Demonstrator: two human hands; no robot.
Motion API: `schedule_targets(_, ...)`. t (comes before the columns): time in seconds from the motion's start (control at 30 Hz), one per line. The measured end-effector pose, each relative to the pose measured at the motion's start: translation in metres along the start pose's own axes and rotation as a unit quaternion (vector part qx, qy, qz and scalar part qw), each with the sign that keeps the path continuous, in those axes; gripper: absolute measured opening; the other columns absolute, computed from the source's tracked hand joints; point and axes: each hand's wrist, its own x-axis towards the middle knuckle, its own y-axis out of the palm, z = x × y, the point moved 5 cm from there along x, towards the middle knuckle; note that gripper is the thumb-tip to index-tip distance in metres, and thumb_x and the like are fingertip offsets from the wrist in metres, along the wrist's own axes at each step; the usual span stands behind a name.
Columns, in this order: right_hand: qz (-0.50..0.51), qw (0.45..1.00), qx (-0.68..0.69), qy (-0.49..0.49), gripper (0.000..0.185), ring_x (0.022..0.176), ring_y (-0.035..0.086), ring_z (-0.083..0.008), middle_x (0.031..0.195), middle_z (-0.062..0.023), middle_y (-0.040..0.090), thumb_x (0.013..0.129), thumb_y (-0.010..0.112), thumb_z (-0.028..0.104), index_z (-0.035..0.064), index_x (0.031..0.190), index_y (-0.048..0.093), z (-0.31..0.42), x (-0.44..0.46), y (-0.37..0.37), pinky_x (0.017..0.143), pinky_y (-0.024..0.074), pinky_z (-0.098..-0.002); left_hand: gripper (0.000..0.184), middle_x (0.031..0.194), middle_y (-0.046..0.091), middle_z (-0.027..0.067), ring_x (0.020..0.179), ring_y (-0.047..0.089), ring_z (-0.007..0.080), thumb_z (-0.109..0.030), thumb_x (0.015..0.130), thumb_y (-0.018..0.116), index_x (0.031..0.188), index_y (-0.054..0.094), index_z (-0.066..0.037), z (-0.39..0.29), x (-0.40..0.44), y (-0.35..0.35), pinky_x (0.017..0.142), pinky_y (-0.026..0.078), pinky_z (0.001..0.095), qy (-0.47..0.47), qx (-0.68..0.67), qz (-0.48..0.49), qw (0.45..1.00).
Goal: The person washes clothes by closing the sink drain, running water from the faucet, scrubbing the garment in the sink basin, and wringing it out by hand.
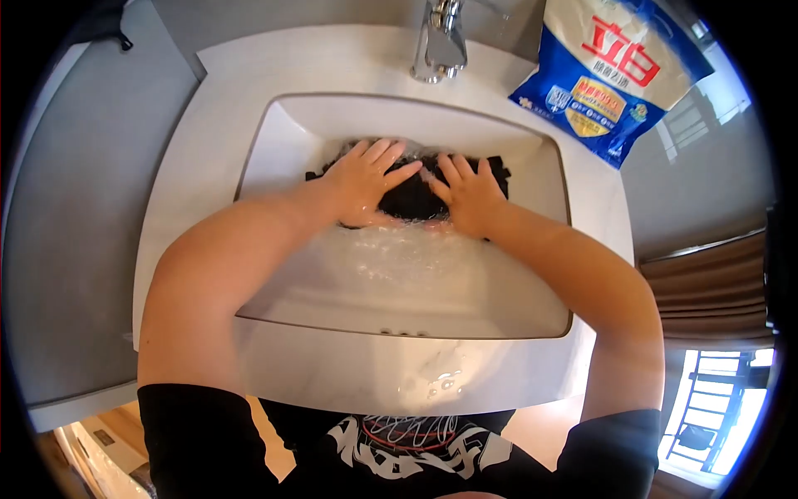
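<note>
A wet black cloth item [411,196] lies in water inside the white sink [291,291]; its exact kind is hard to make out. My left hand [366,181] rests flat on its left part, fingers stretched out. On its right part lies my right hand [471,191], palm down with fingers spread. Water ripples around both hands and over the near side of the cloth. Dark edges of the cloth stick out beyond each hand.
Behind the sink stands a chrome faucet [440,46]. A blue and cream detergent bag [611,75] sits at the back right corner of the counter [224,75]. Water drops lie on the front counter edge. At the right are a brown curtain [706,287] and a window [715,407].
</note>
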Motion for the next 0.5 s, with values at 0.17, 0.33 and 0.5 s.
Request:
schedule_targets(0.17,0.032,0.989,0.139,0.028,0.073,0.123,0.048,-0.0328,0.135,-0.0181,0.05,0.077,0.066,0.064,0.0149,0.13,0.059,-0.008,0.018,0.003,0.093,0.0435,-0.0498,0.074,0.137,0.048,0.0184,0.13,0.041,0.0358,-0.054,0.071,0.073,0.126,0.055,-0.006,-0.004,0.028,0.022,0.106,0.034,0.0485,-0.027,-0.13,0.117,0.984)
schedule_targets(0.33,0.155,0.956,0.246,0.026,0.055,0.097,0.064,-0.0358,0.106,-0.0167,0.068,0.076,0.072,0.042,0.0099,0.118,0.059,-0.025,0.033,0.008,0.084,0.0516,-0.0437,0.067,0.122,0.059,0.0174,0.114,0.055,0.0391,-0.039,0.069,0.075,0.123,0.056,-0.005,0.003,0.044,0.01,0.094,0.046,0.0472,-0.094,-0.266,0.15,0.948)
schedule_targets(0.5,0.185,0.948,0.233,0.115,0.051,0.103,0.064,-0.0338,0.115,-0.0159,0.065,0.078,0.072,0.029,0.0106,0.123,0.06,-0.056,0.015,0.0,0.085,0.0515,-0.0431,0.063,0.114,0.065,0.0142,0.111,0.061,0.0316,-0.037,0.072,0.073,0.122,0.055,-0.003,0.017,0.017,0.008,0.092,0.047,0.0441,0.03,-0.044,0.061,0.997)
